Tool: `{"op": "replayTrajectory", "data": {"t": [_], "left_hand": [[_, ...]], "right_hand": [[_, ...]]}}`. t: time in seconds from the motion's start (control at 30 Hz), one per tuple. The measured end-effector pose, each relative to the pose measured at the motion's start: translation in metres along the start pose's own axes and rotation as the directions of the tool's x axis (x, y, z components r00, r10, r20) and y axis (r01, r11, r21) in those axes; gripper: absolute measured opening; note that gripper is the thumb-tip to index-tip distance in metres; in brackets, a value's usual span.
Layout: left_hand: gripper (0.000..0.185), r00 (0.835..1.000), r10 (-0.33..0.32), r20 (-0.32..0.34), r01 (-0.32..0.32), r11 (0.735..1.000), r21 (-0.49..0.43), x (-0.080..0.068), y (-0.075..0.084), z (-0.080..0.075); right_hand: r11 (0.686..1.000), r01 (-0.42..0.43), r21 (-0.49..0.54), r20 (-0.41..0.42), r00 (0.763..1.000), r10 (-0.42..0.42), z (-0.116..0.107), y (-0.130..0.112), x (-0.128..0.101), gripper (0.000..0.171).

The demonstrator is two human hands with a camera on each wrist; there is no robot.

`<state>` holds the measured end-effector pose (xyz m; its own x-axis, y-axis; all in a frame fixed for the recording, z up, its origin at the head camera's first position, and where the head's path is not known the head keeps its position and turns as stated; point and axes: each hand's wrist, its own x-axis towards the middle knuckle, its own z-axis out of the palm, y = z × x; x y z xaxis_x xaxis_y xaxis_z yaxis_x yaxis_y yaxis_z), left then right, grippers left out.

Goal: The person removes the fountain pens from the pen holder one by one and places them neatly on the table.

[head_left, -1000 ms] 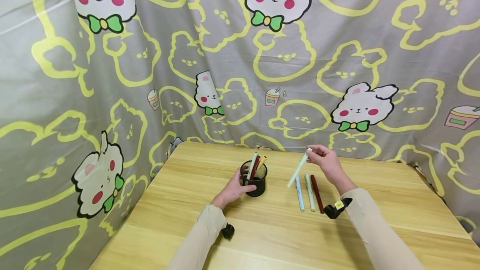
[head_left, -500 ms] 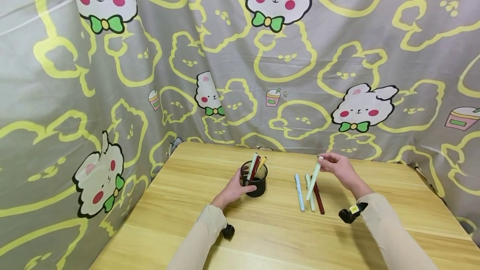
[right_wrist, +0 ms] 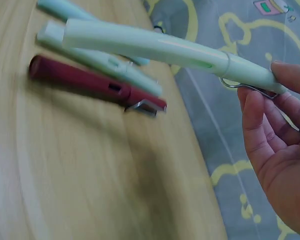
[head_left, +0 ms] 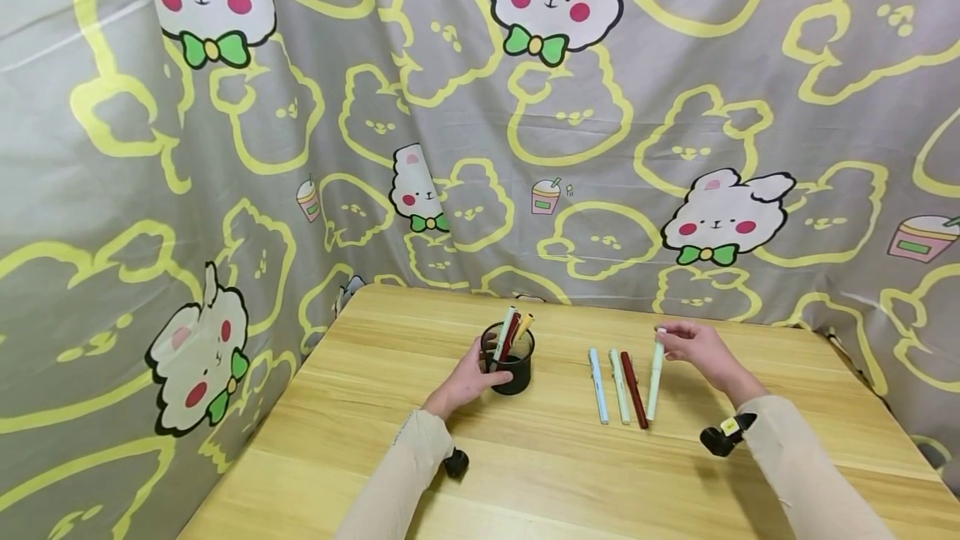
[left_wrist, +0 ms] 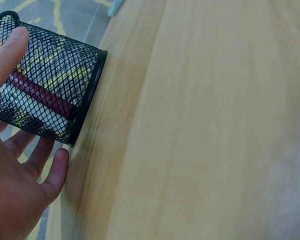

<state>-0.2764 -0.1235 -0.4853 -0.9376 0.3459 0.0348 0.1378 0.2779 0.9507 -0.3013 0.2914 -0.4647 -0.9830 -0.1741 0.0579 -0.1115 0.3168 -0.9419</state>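
Observation:
My left hand (head_left: 467, 377) grips a black mesh pen holder (head_left: 517, 375) from its left side, thumb in front. Inside it stand several pens, among them a dark red pen (left_wrist: 42, 95) seen through the mesh and a yellow one (head_left: 525, 325). With thumb and fingers my right hand (head_left: 701, 350) pinches a pale green pen (right_wrist: 155, 45) by its capped end, near the metal clip. That pen points down, just right of a row on the table: a light blue pen (head_left: 598, 386), another pale green pen (head_left: 619, 386) and a dark red pen (right_wrist: 85, 82).
The wooden table (head_left: 420, 473) carries everything. A grey curtain with yellow outlines and white cartoon animals (head_left: 570, 123) hangs behind it and along the left side. Black wrist cameras (head_left: 456, 463) are strapped at both sleeves.
My right hand has carried the pale green pen rightward, across the lying pens to the right of the dark red one, and lower. My left hand and the pen holder have stayed put.

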Motion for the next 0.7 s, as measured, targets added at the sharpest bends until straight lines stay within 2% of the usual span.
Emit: {"op": "replayTrajectory", "data": {"t": [0.37,0.6,0.7], "left_hand": [[0.078,1.0,-0.01,-0.001,0.01,1.0,0.001,0.0,0.0,0.0],[0.08,1.0,-0.001,-0.028,0.001,1.0,0.02,0.018,-0.033,0.003],[0.08,0.999,0.001,-0.033,-0.001,1.0,0.021,0.018,-0.033,0.003]], "right_hand": [[0.999,-0.039,-0.038,-0.008,0.999,0.039,-0.009,0.025,-0.002,0.054],[0.998,-0.023,-0.051,0.011,1.0,0.024,-0.011,0.036,-0.002,0.053],[0.998,-0.021,-0.06,0.019,1.0,0.022,-0.01,0.036,-0.002,0.05]]}}
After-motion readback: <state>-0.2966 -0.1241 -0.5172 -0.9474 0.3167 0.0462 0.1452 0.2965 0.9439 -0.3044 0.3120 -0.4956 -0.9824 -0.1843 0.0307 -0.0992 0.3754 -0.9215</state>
